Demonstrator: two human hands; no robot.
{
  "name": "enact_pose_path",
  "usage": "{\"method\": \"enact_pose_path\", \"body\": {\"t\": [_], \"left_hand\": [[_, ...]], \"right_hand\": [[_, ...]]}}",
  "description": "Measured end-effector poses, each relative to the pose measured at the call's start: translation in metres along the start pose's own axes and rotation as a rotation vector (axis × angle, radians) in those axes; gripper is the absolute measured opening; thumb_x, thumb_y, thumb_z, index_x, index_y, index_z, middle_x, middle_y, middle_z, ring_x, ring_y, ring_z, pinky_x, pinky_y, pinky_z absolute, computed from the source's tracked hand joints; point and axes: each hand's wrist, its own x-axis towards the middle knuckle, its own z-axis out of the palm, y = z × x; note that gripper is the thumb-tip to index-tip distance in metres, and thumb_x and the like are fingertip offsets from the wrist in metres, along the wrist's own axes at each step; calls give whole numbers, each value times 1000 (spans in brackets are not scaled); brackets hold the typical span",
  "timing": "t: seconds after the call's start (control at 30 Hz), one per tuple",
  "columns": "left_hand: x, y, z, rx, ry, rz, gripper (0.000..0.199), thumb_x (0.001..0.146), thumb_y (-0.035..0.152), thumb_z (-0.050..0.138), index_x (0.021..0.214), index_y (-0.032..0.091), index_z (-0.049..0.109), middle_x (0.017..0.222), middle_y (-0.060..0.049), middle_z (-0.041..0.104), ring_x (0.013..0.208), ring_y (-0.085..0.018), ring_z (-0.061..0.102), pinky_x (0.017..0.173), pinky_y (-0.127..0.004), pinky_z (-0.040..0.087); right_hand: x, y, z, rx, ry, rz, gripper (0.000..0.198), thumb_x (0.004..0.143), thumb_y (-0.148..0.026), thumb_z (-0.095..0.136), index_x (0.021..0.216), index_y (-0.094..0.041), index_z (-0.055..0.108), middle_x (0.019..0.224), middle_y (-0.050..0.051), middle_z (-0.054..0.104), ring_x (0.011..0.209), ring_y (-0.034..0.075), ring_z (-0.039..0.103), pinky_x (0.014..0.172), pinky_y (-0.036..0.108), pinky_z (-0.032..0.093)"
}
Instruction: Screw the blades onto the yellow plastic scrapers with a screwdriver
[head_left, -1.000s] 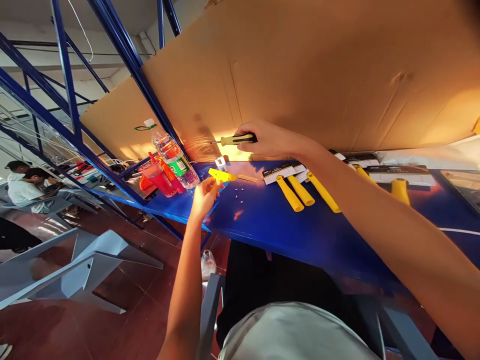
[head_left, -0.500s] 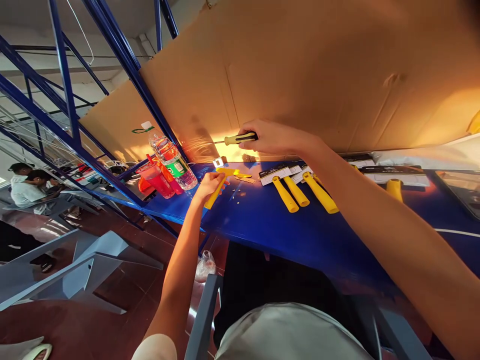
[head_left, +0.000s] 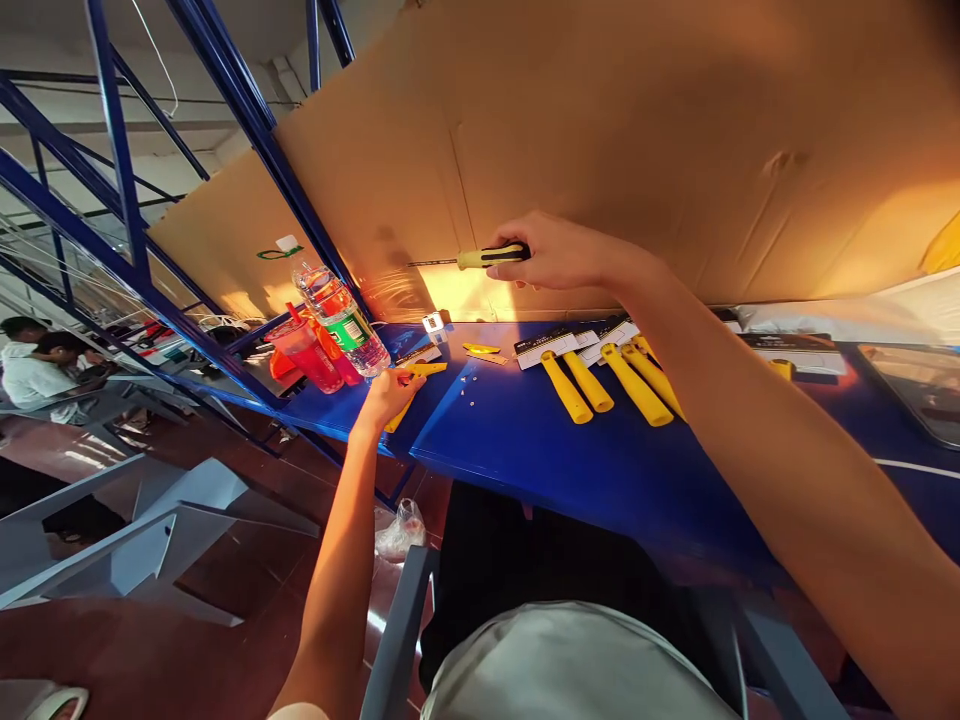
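My right hand (head_left: 551, 250) is closed around the yellow-and-black handle of a screwdriver (head_left: 474, 259), held above the table with its thin shaft pointing left. My left hand (head_left: 385, 398) grips a yellow-handled scraper (head_left: 400, 415) low at the table's left part, beside the water bottle. A flat card-like piece shows just beyond its fingers; part of the scraper is hidden by the hand. Between the hands, a small yellow piece (head_left: 482, 349) lies on the blue table (head_left: 510, 440) with white crumbs near it. Several more yellow-handled scrapers (head_left: 566, 388) with white-and-black card heads lie under my right forearm.
A water bottle (head_left: 349, 325) and a red cup (head_left: 311, 358) stand at the left. Behind them is a small white box-like item (head_left: 433, 324). A cardboard sheet (head_left: 600, 150) backs the table, and blue metal posts (head_left: 285, 190) rise at left. People sit far left.
My left hand has moved left and slightly down with the scraper, away from the small yellow piece. My right hand has risen a little with the screwdriver, shifting slightly right.
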Motion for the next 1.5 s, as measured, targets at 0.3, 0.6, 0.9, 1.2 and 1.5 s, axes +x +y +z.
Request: {"method": "enact_pose_path", "body": {"t": [0.3, 0.6, 0.9, 1.2, 1.5], "left_hand": [[-63, 125, 74, 215, -152, 327, 51, 111, 61, 58, 138, 19, 67, 114, -15, 81, 104, -30, 78, 94, -39, 57], [-75, 197, 122, 393, -435, 240, 46, 110, 46, 52, 142, 13, 56, 126, -26, 80, 121, -41, 78, 97, -45, 55], [-102, 182, 114, 211, -343, 155, 60, 105, 30, 56, 161, 11, 43, 130, -26, 75, 112, -37, 80, 92, -43, 59], [-123, 117, 110, -24, 69, 262, 72, 113, 30, 45, 179, 15, 19, 153, -27, 62, 131, -37, 72, 95, -41, 65], [-124, 110, 111, 20, 118, 345, 74, 116, 37, 48, 182, 21, 17, 150, -23, 63, 130, -34, 72, 93, -38, 65]], "right_hand": [[-3, -4, -6, 13, -5, -3, 26, 105, -44, 67, 105, -19, 67, 89, 6, 69, 81, 18, 56, 73, 37, 36], [-5, 5, -18, -33, 47, 8, 33, 94, -52, 76, 106, -22, 70, 90, 6, 65, 84, 27, 62, 71, 38, 38], [-2, 23, 4, -177, 108, 124, 40, 101, -50, 68, 77, -24, 48, 71, 1, 45, 67, 19, 38, 63, 38, 27], [2, 24, 32, 294, -190, 242, 43, 87, -61, 85, 97, -23, 67, 101, 17, 80, 86, 29, 75, 68, 39, 54], [-1, -4, 22, 142, -216, 207, 34, 82, -46, 89, 85, -25, 61, 88, 14, 80, 84, 34, 77, 64, 42, 53]]}}
